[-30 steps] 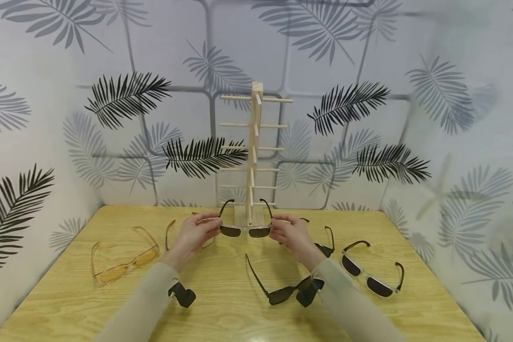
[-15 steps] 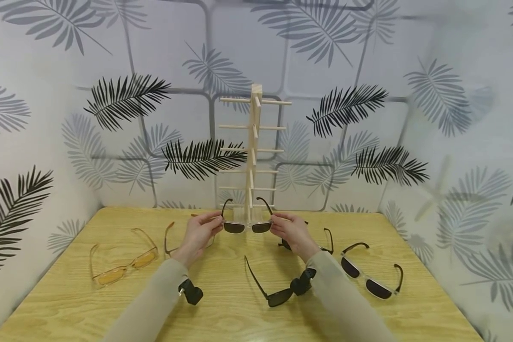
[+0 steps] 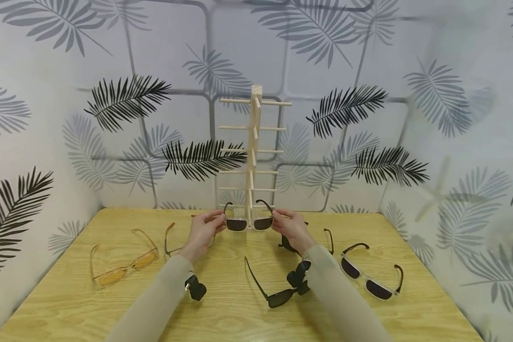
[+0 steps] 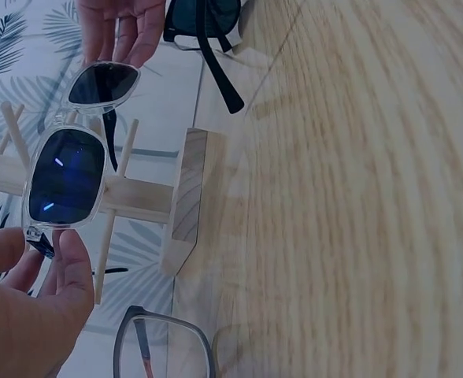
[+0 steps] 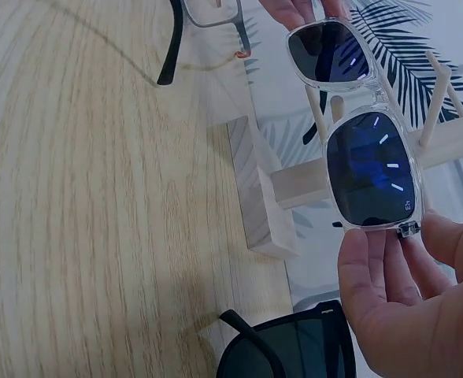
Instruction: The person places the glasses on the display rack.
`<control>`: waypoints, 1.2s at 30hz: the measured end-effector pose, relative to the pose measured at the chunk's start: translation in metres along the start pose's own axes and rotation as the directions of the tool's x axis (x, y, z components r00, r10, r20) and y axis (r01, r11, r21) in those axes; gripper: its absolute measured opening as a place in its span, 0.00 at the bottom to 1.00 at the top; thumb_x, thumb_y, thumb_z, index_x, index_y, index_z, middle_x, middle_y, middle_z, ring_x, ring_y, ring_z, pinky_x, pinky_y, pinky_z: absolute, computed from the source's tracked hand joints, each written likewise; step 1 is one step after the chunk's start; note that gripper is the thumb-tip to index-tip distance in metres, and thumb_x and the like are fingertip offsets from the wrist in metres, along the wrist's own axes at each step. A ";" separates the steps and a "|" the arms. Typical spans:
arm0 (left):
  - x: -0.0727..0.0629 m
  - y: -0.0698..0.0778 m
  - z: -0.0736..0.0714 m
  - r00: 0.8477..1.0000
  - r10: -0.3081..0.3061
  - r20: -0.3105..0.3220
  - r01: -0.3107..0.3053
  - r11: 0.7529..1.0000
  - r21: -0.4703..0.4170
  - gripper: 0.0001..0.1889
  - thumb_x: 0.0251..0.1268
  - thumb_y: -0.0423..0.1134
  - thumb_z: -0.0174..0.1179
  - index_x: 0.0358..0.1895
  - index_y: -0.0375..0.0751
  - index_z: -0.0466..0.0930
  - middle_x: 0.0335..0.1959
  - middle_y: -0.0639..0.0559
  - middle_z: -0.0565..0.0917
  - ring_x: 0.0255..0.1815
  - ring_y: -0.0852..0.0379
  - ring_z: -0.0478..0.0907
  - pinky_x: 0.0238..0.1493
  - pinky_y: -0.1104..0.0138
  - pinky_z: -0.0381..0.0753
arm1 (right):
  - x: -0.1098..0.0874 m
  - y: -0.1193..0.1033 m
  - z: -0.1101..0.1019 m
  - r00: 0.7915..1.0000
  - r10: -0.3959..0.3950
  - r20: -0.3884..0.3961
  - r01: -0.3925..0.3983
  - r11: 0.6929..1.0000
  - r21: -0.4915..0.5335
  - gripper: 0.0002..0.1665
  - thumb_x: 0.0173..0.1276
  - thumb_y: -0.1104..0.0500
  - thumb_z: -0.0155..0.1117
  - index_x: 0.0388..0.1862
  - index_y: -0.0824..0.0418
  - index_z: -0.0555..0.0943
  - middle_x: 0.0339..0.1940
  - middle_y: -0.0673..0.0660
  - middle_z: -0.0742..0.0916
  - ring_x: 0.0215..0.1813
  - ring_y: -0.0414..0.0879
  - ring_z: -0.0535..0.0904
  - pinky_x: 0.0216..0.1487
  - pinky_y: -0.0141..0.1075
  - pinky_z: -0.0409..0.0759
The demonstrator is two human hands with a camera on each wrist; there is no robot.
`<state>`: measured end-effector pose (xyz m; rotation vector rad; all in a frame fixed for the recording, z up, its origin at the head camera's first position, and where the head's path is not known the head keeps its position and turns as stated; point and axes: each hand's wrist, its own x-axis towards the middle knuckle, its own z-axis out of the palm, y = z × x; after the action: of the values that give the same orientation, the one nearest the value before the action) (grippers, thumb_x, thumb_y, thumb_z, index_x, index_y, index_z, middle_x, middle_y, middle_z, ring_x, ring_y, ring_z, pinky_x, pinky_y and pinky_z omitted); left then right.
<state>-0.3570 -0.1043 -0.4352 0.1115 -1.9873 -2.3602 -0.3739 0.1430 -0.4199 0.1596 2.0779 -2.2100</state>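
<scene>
Both hands hold one pair of sunglasses [image 3: 237,224] with a clear frame, dark lenses and dark temples. My left hand [image 3: 205,229] pinches it near the hinge at one end; my right hand [image 3: 291,228] pinches the opposite end. The temples point away from me, and the lenses face me. Directly behind is a wooden display stand [image 3: 254,137] with rows of thin pegs. In the head view the sunglasses overlap the lower part of its post, near the lowest pegs. The left wrist view shows finger and thumb of the left hand [image 4: 38,291] at the frame's corner.
On the wooden table [image 3: 231,313] lie orange-tinted glasses [image 3: 113,275] at left and clear-lens glasses [image 4: 204,342] behind the left hand. Black sunglasses [image 3: 280,298] lie in front, another black pair [image 3: 287,244] behind the right hand, and clear-framed sunglasses [image 3: 379,289] at right. A leaf-patterned wall stands behind.
Both hands have carried the sunglasses slightly right and farther from me, toward the stand's post. Both keep their pinch on the frame. The glasses on the table lie as before.
</scene>
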 end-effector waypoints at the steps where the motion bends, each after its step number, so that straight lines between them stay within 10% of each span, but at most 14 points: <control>1: 0.001 -0.001 0.000 1.000 -0.002 -0.003 0.002 1.000 0.004 0.17 0.70 0.30 0.59 0.60 0.30 0.77 0.44 0.44 0.83 0.38 0.60 0.82 0.43 0.72 0.84 | 0.000 0.000 0.000 1.000 0.001 0.001 -0.001 1.000 0.002 0.25 0.74 0.59 0.59 0.66 0.67 0.73 0.49 0.61 0.84 0.45 0.47 0.84 0.58 0.42 0.82; 36: 0.003 -0.005 0.002 0.998 0.043 -0.041 -0.036 0.985 0.166 0.17 0.71 0.34 0.59 0.60 0.33 0.78 0.54 0.35 0.80 0.47 0.48 0.84 0.61 0.52 0.78 | 0.009 -0.007 -0.011 0.989 0.065 0.130 -0.067 0.998 0.006 0.25 0.77 0.65 0.51 0.70 0.74 0.66 0.68 0.71 0.72 0.70 0.60 0.70 0.69 0.43 0.72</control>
<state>-0.3605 -0.1017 -0.4403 0.1292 -2.1404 -2.1471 -0.3836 0.1542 -0.4154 0.0813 1.9644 -2.1330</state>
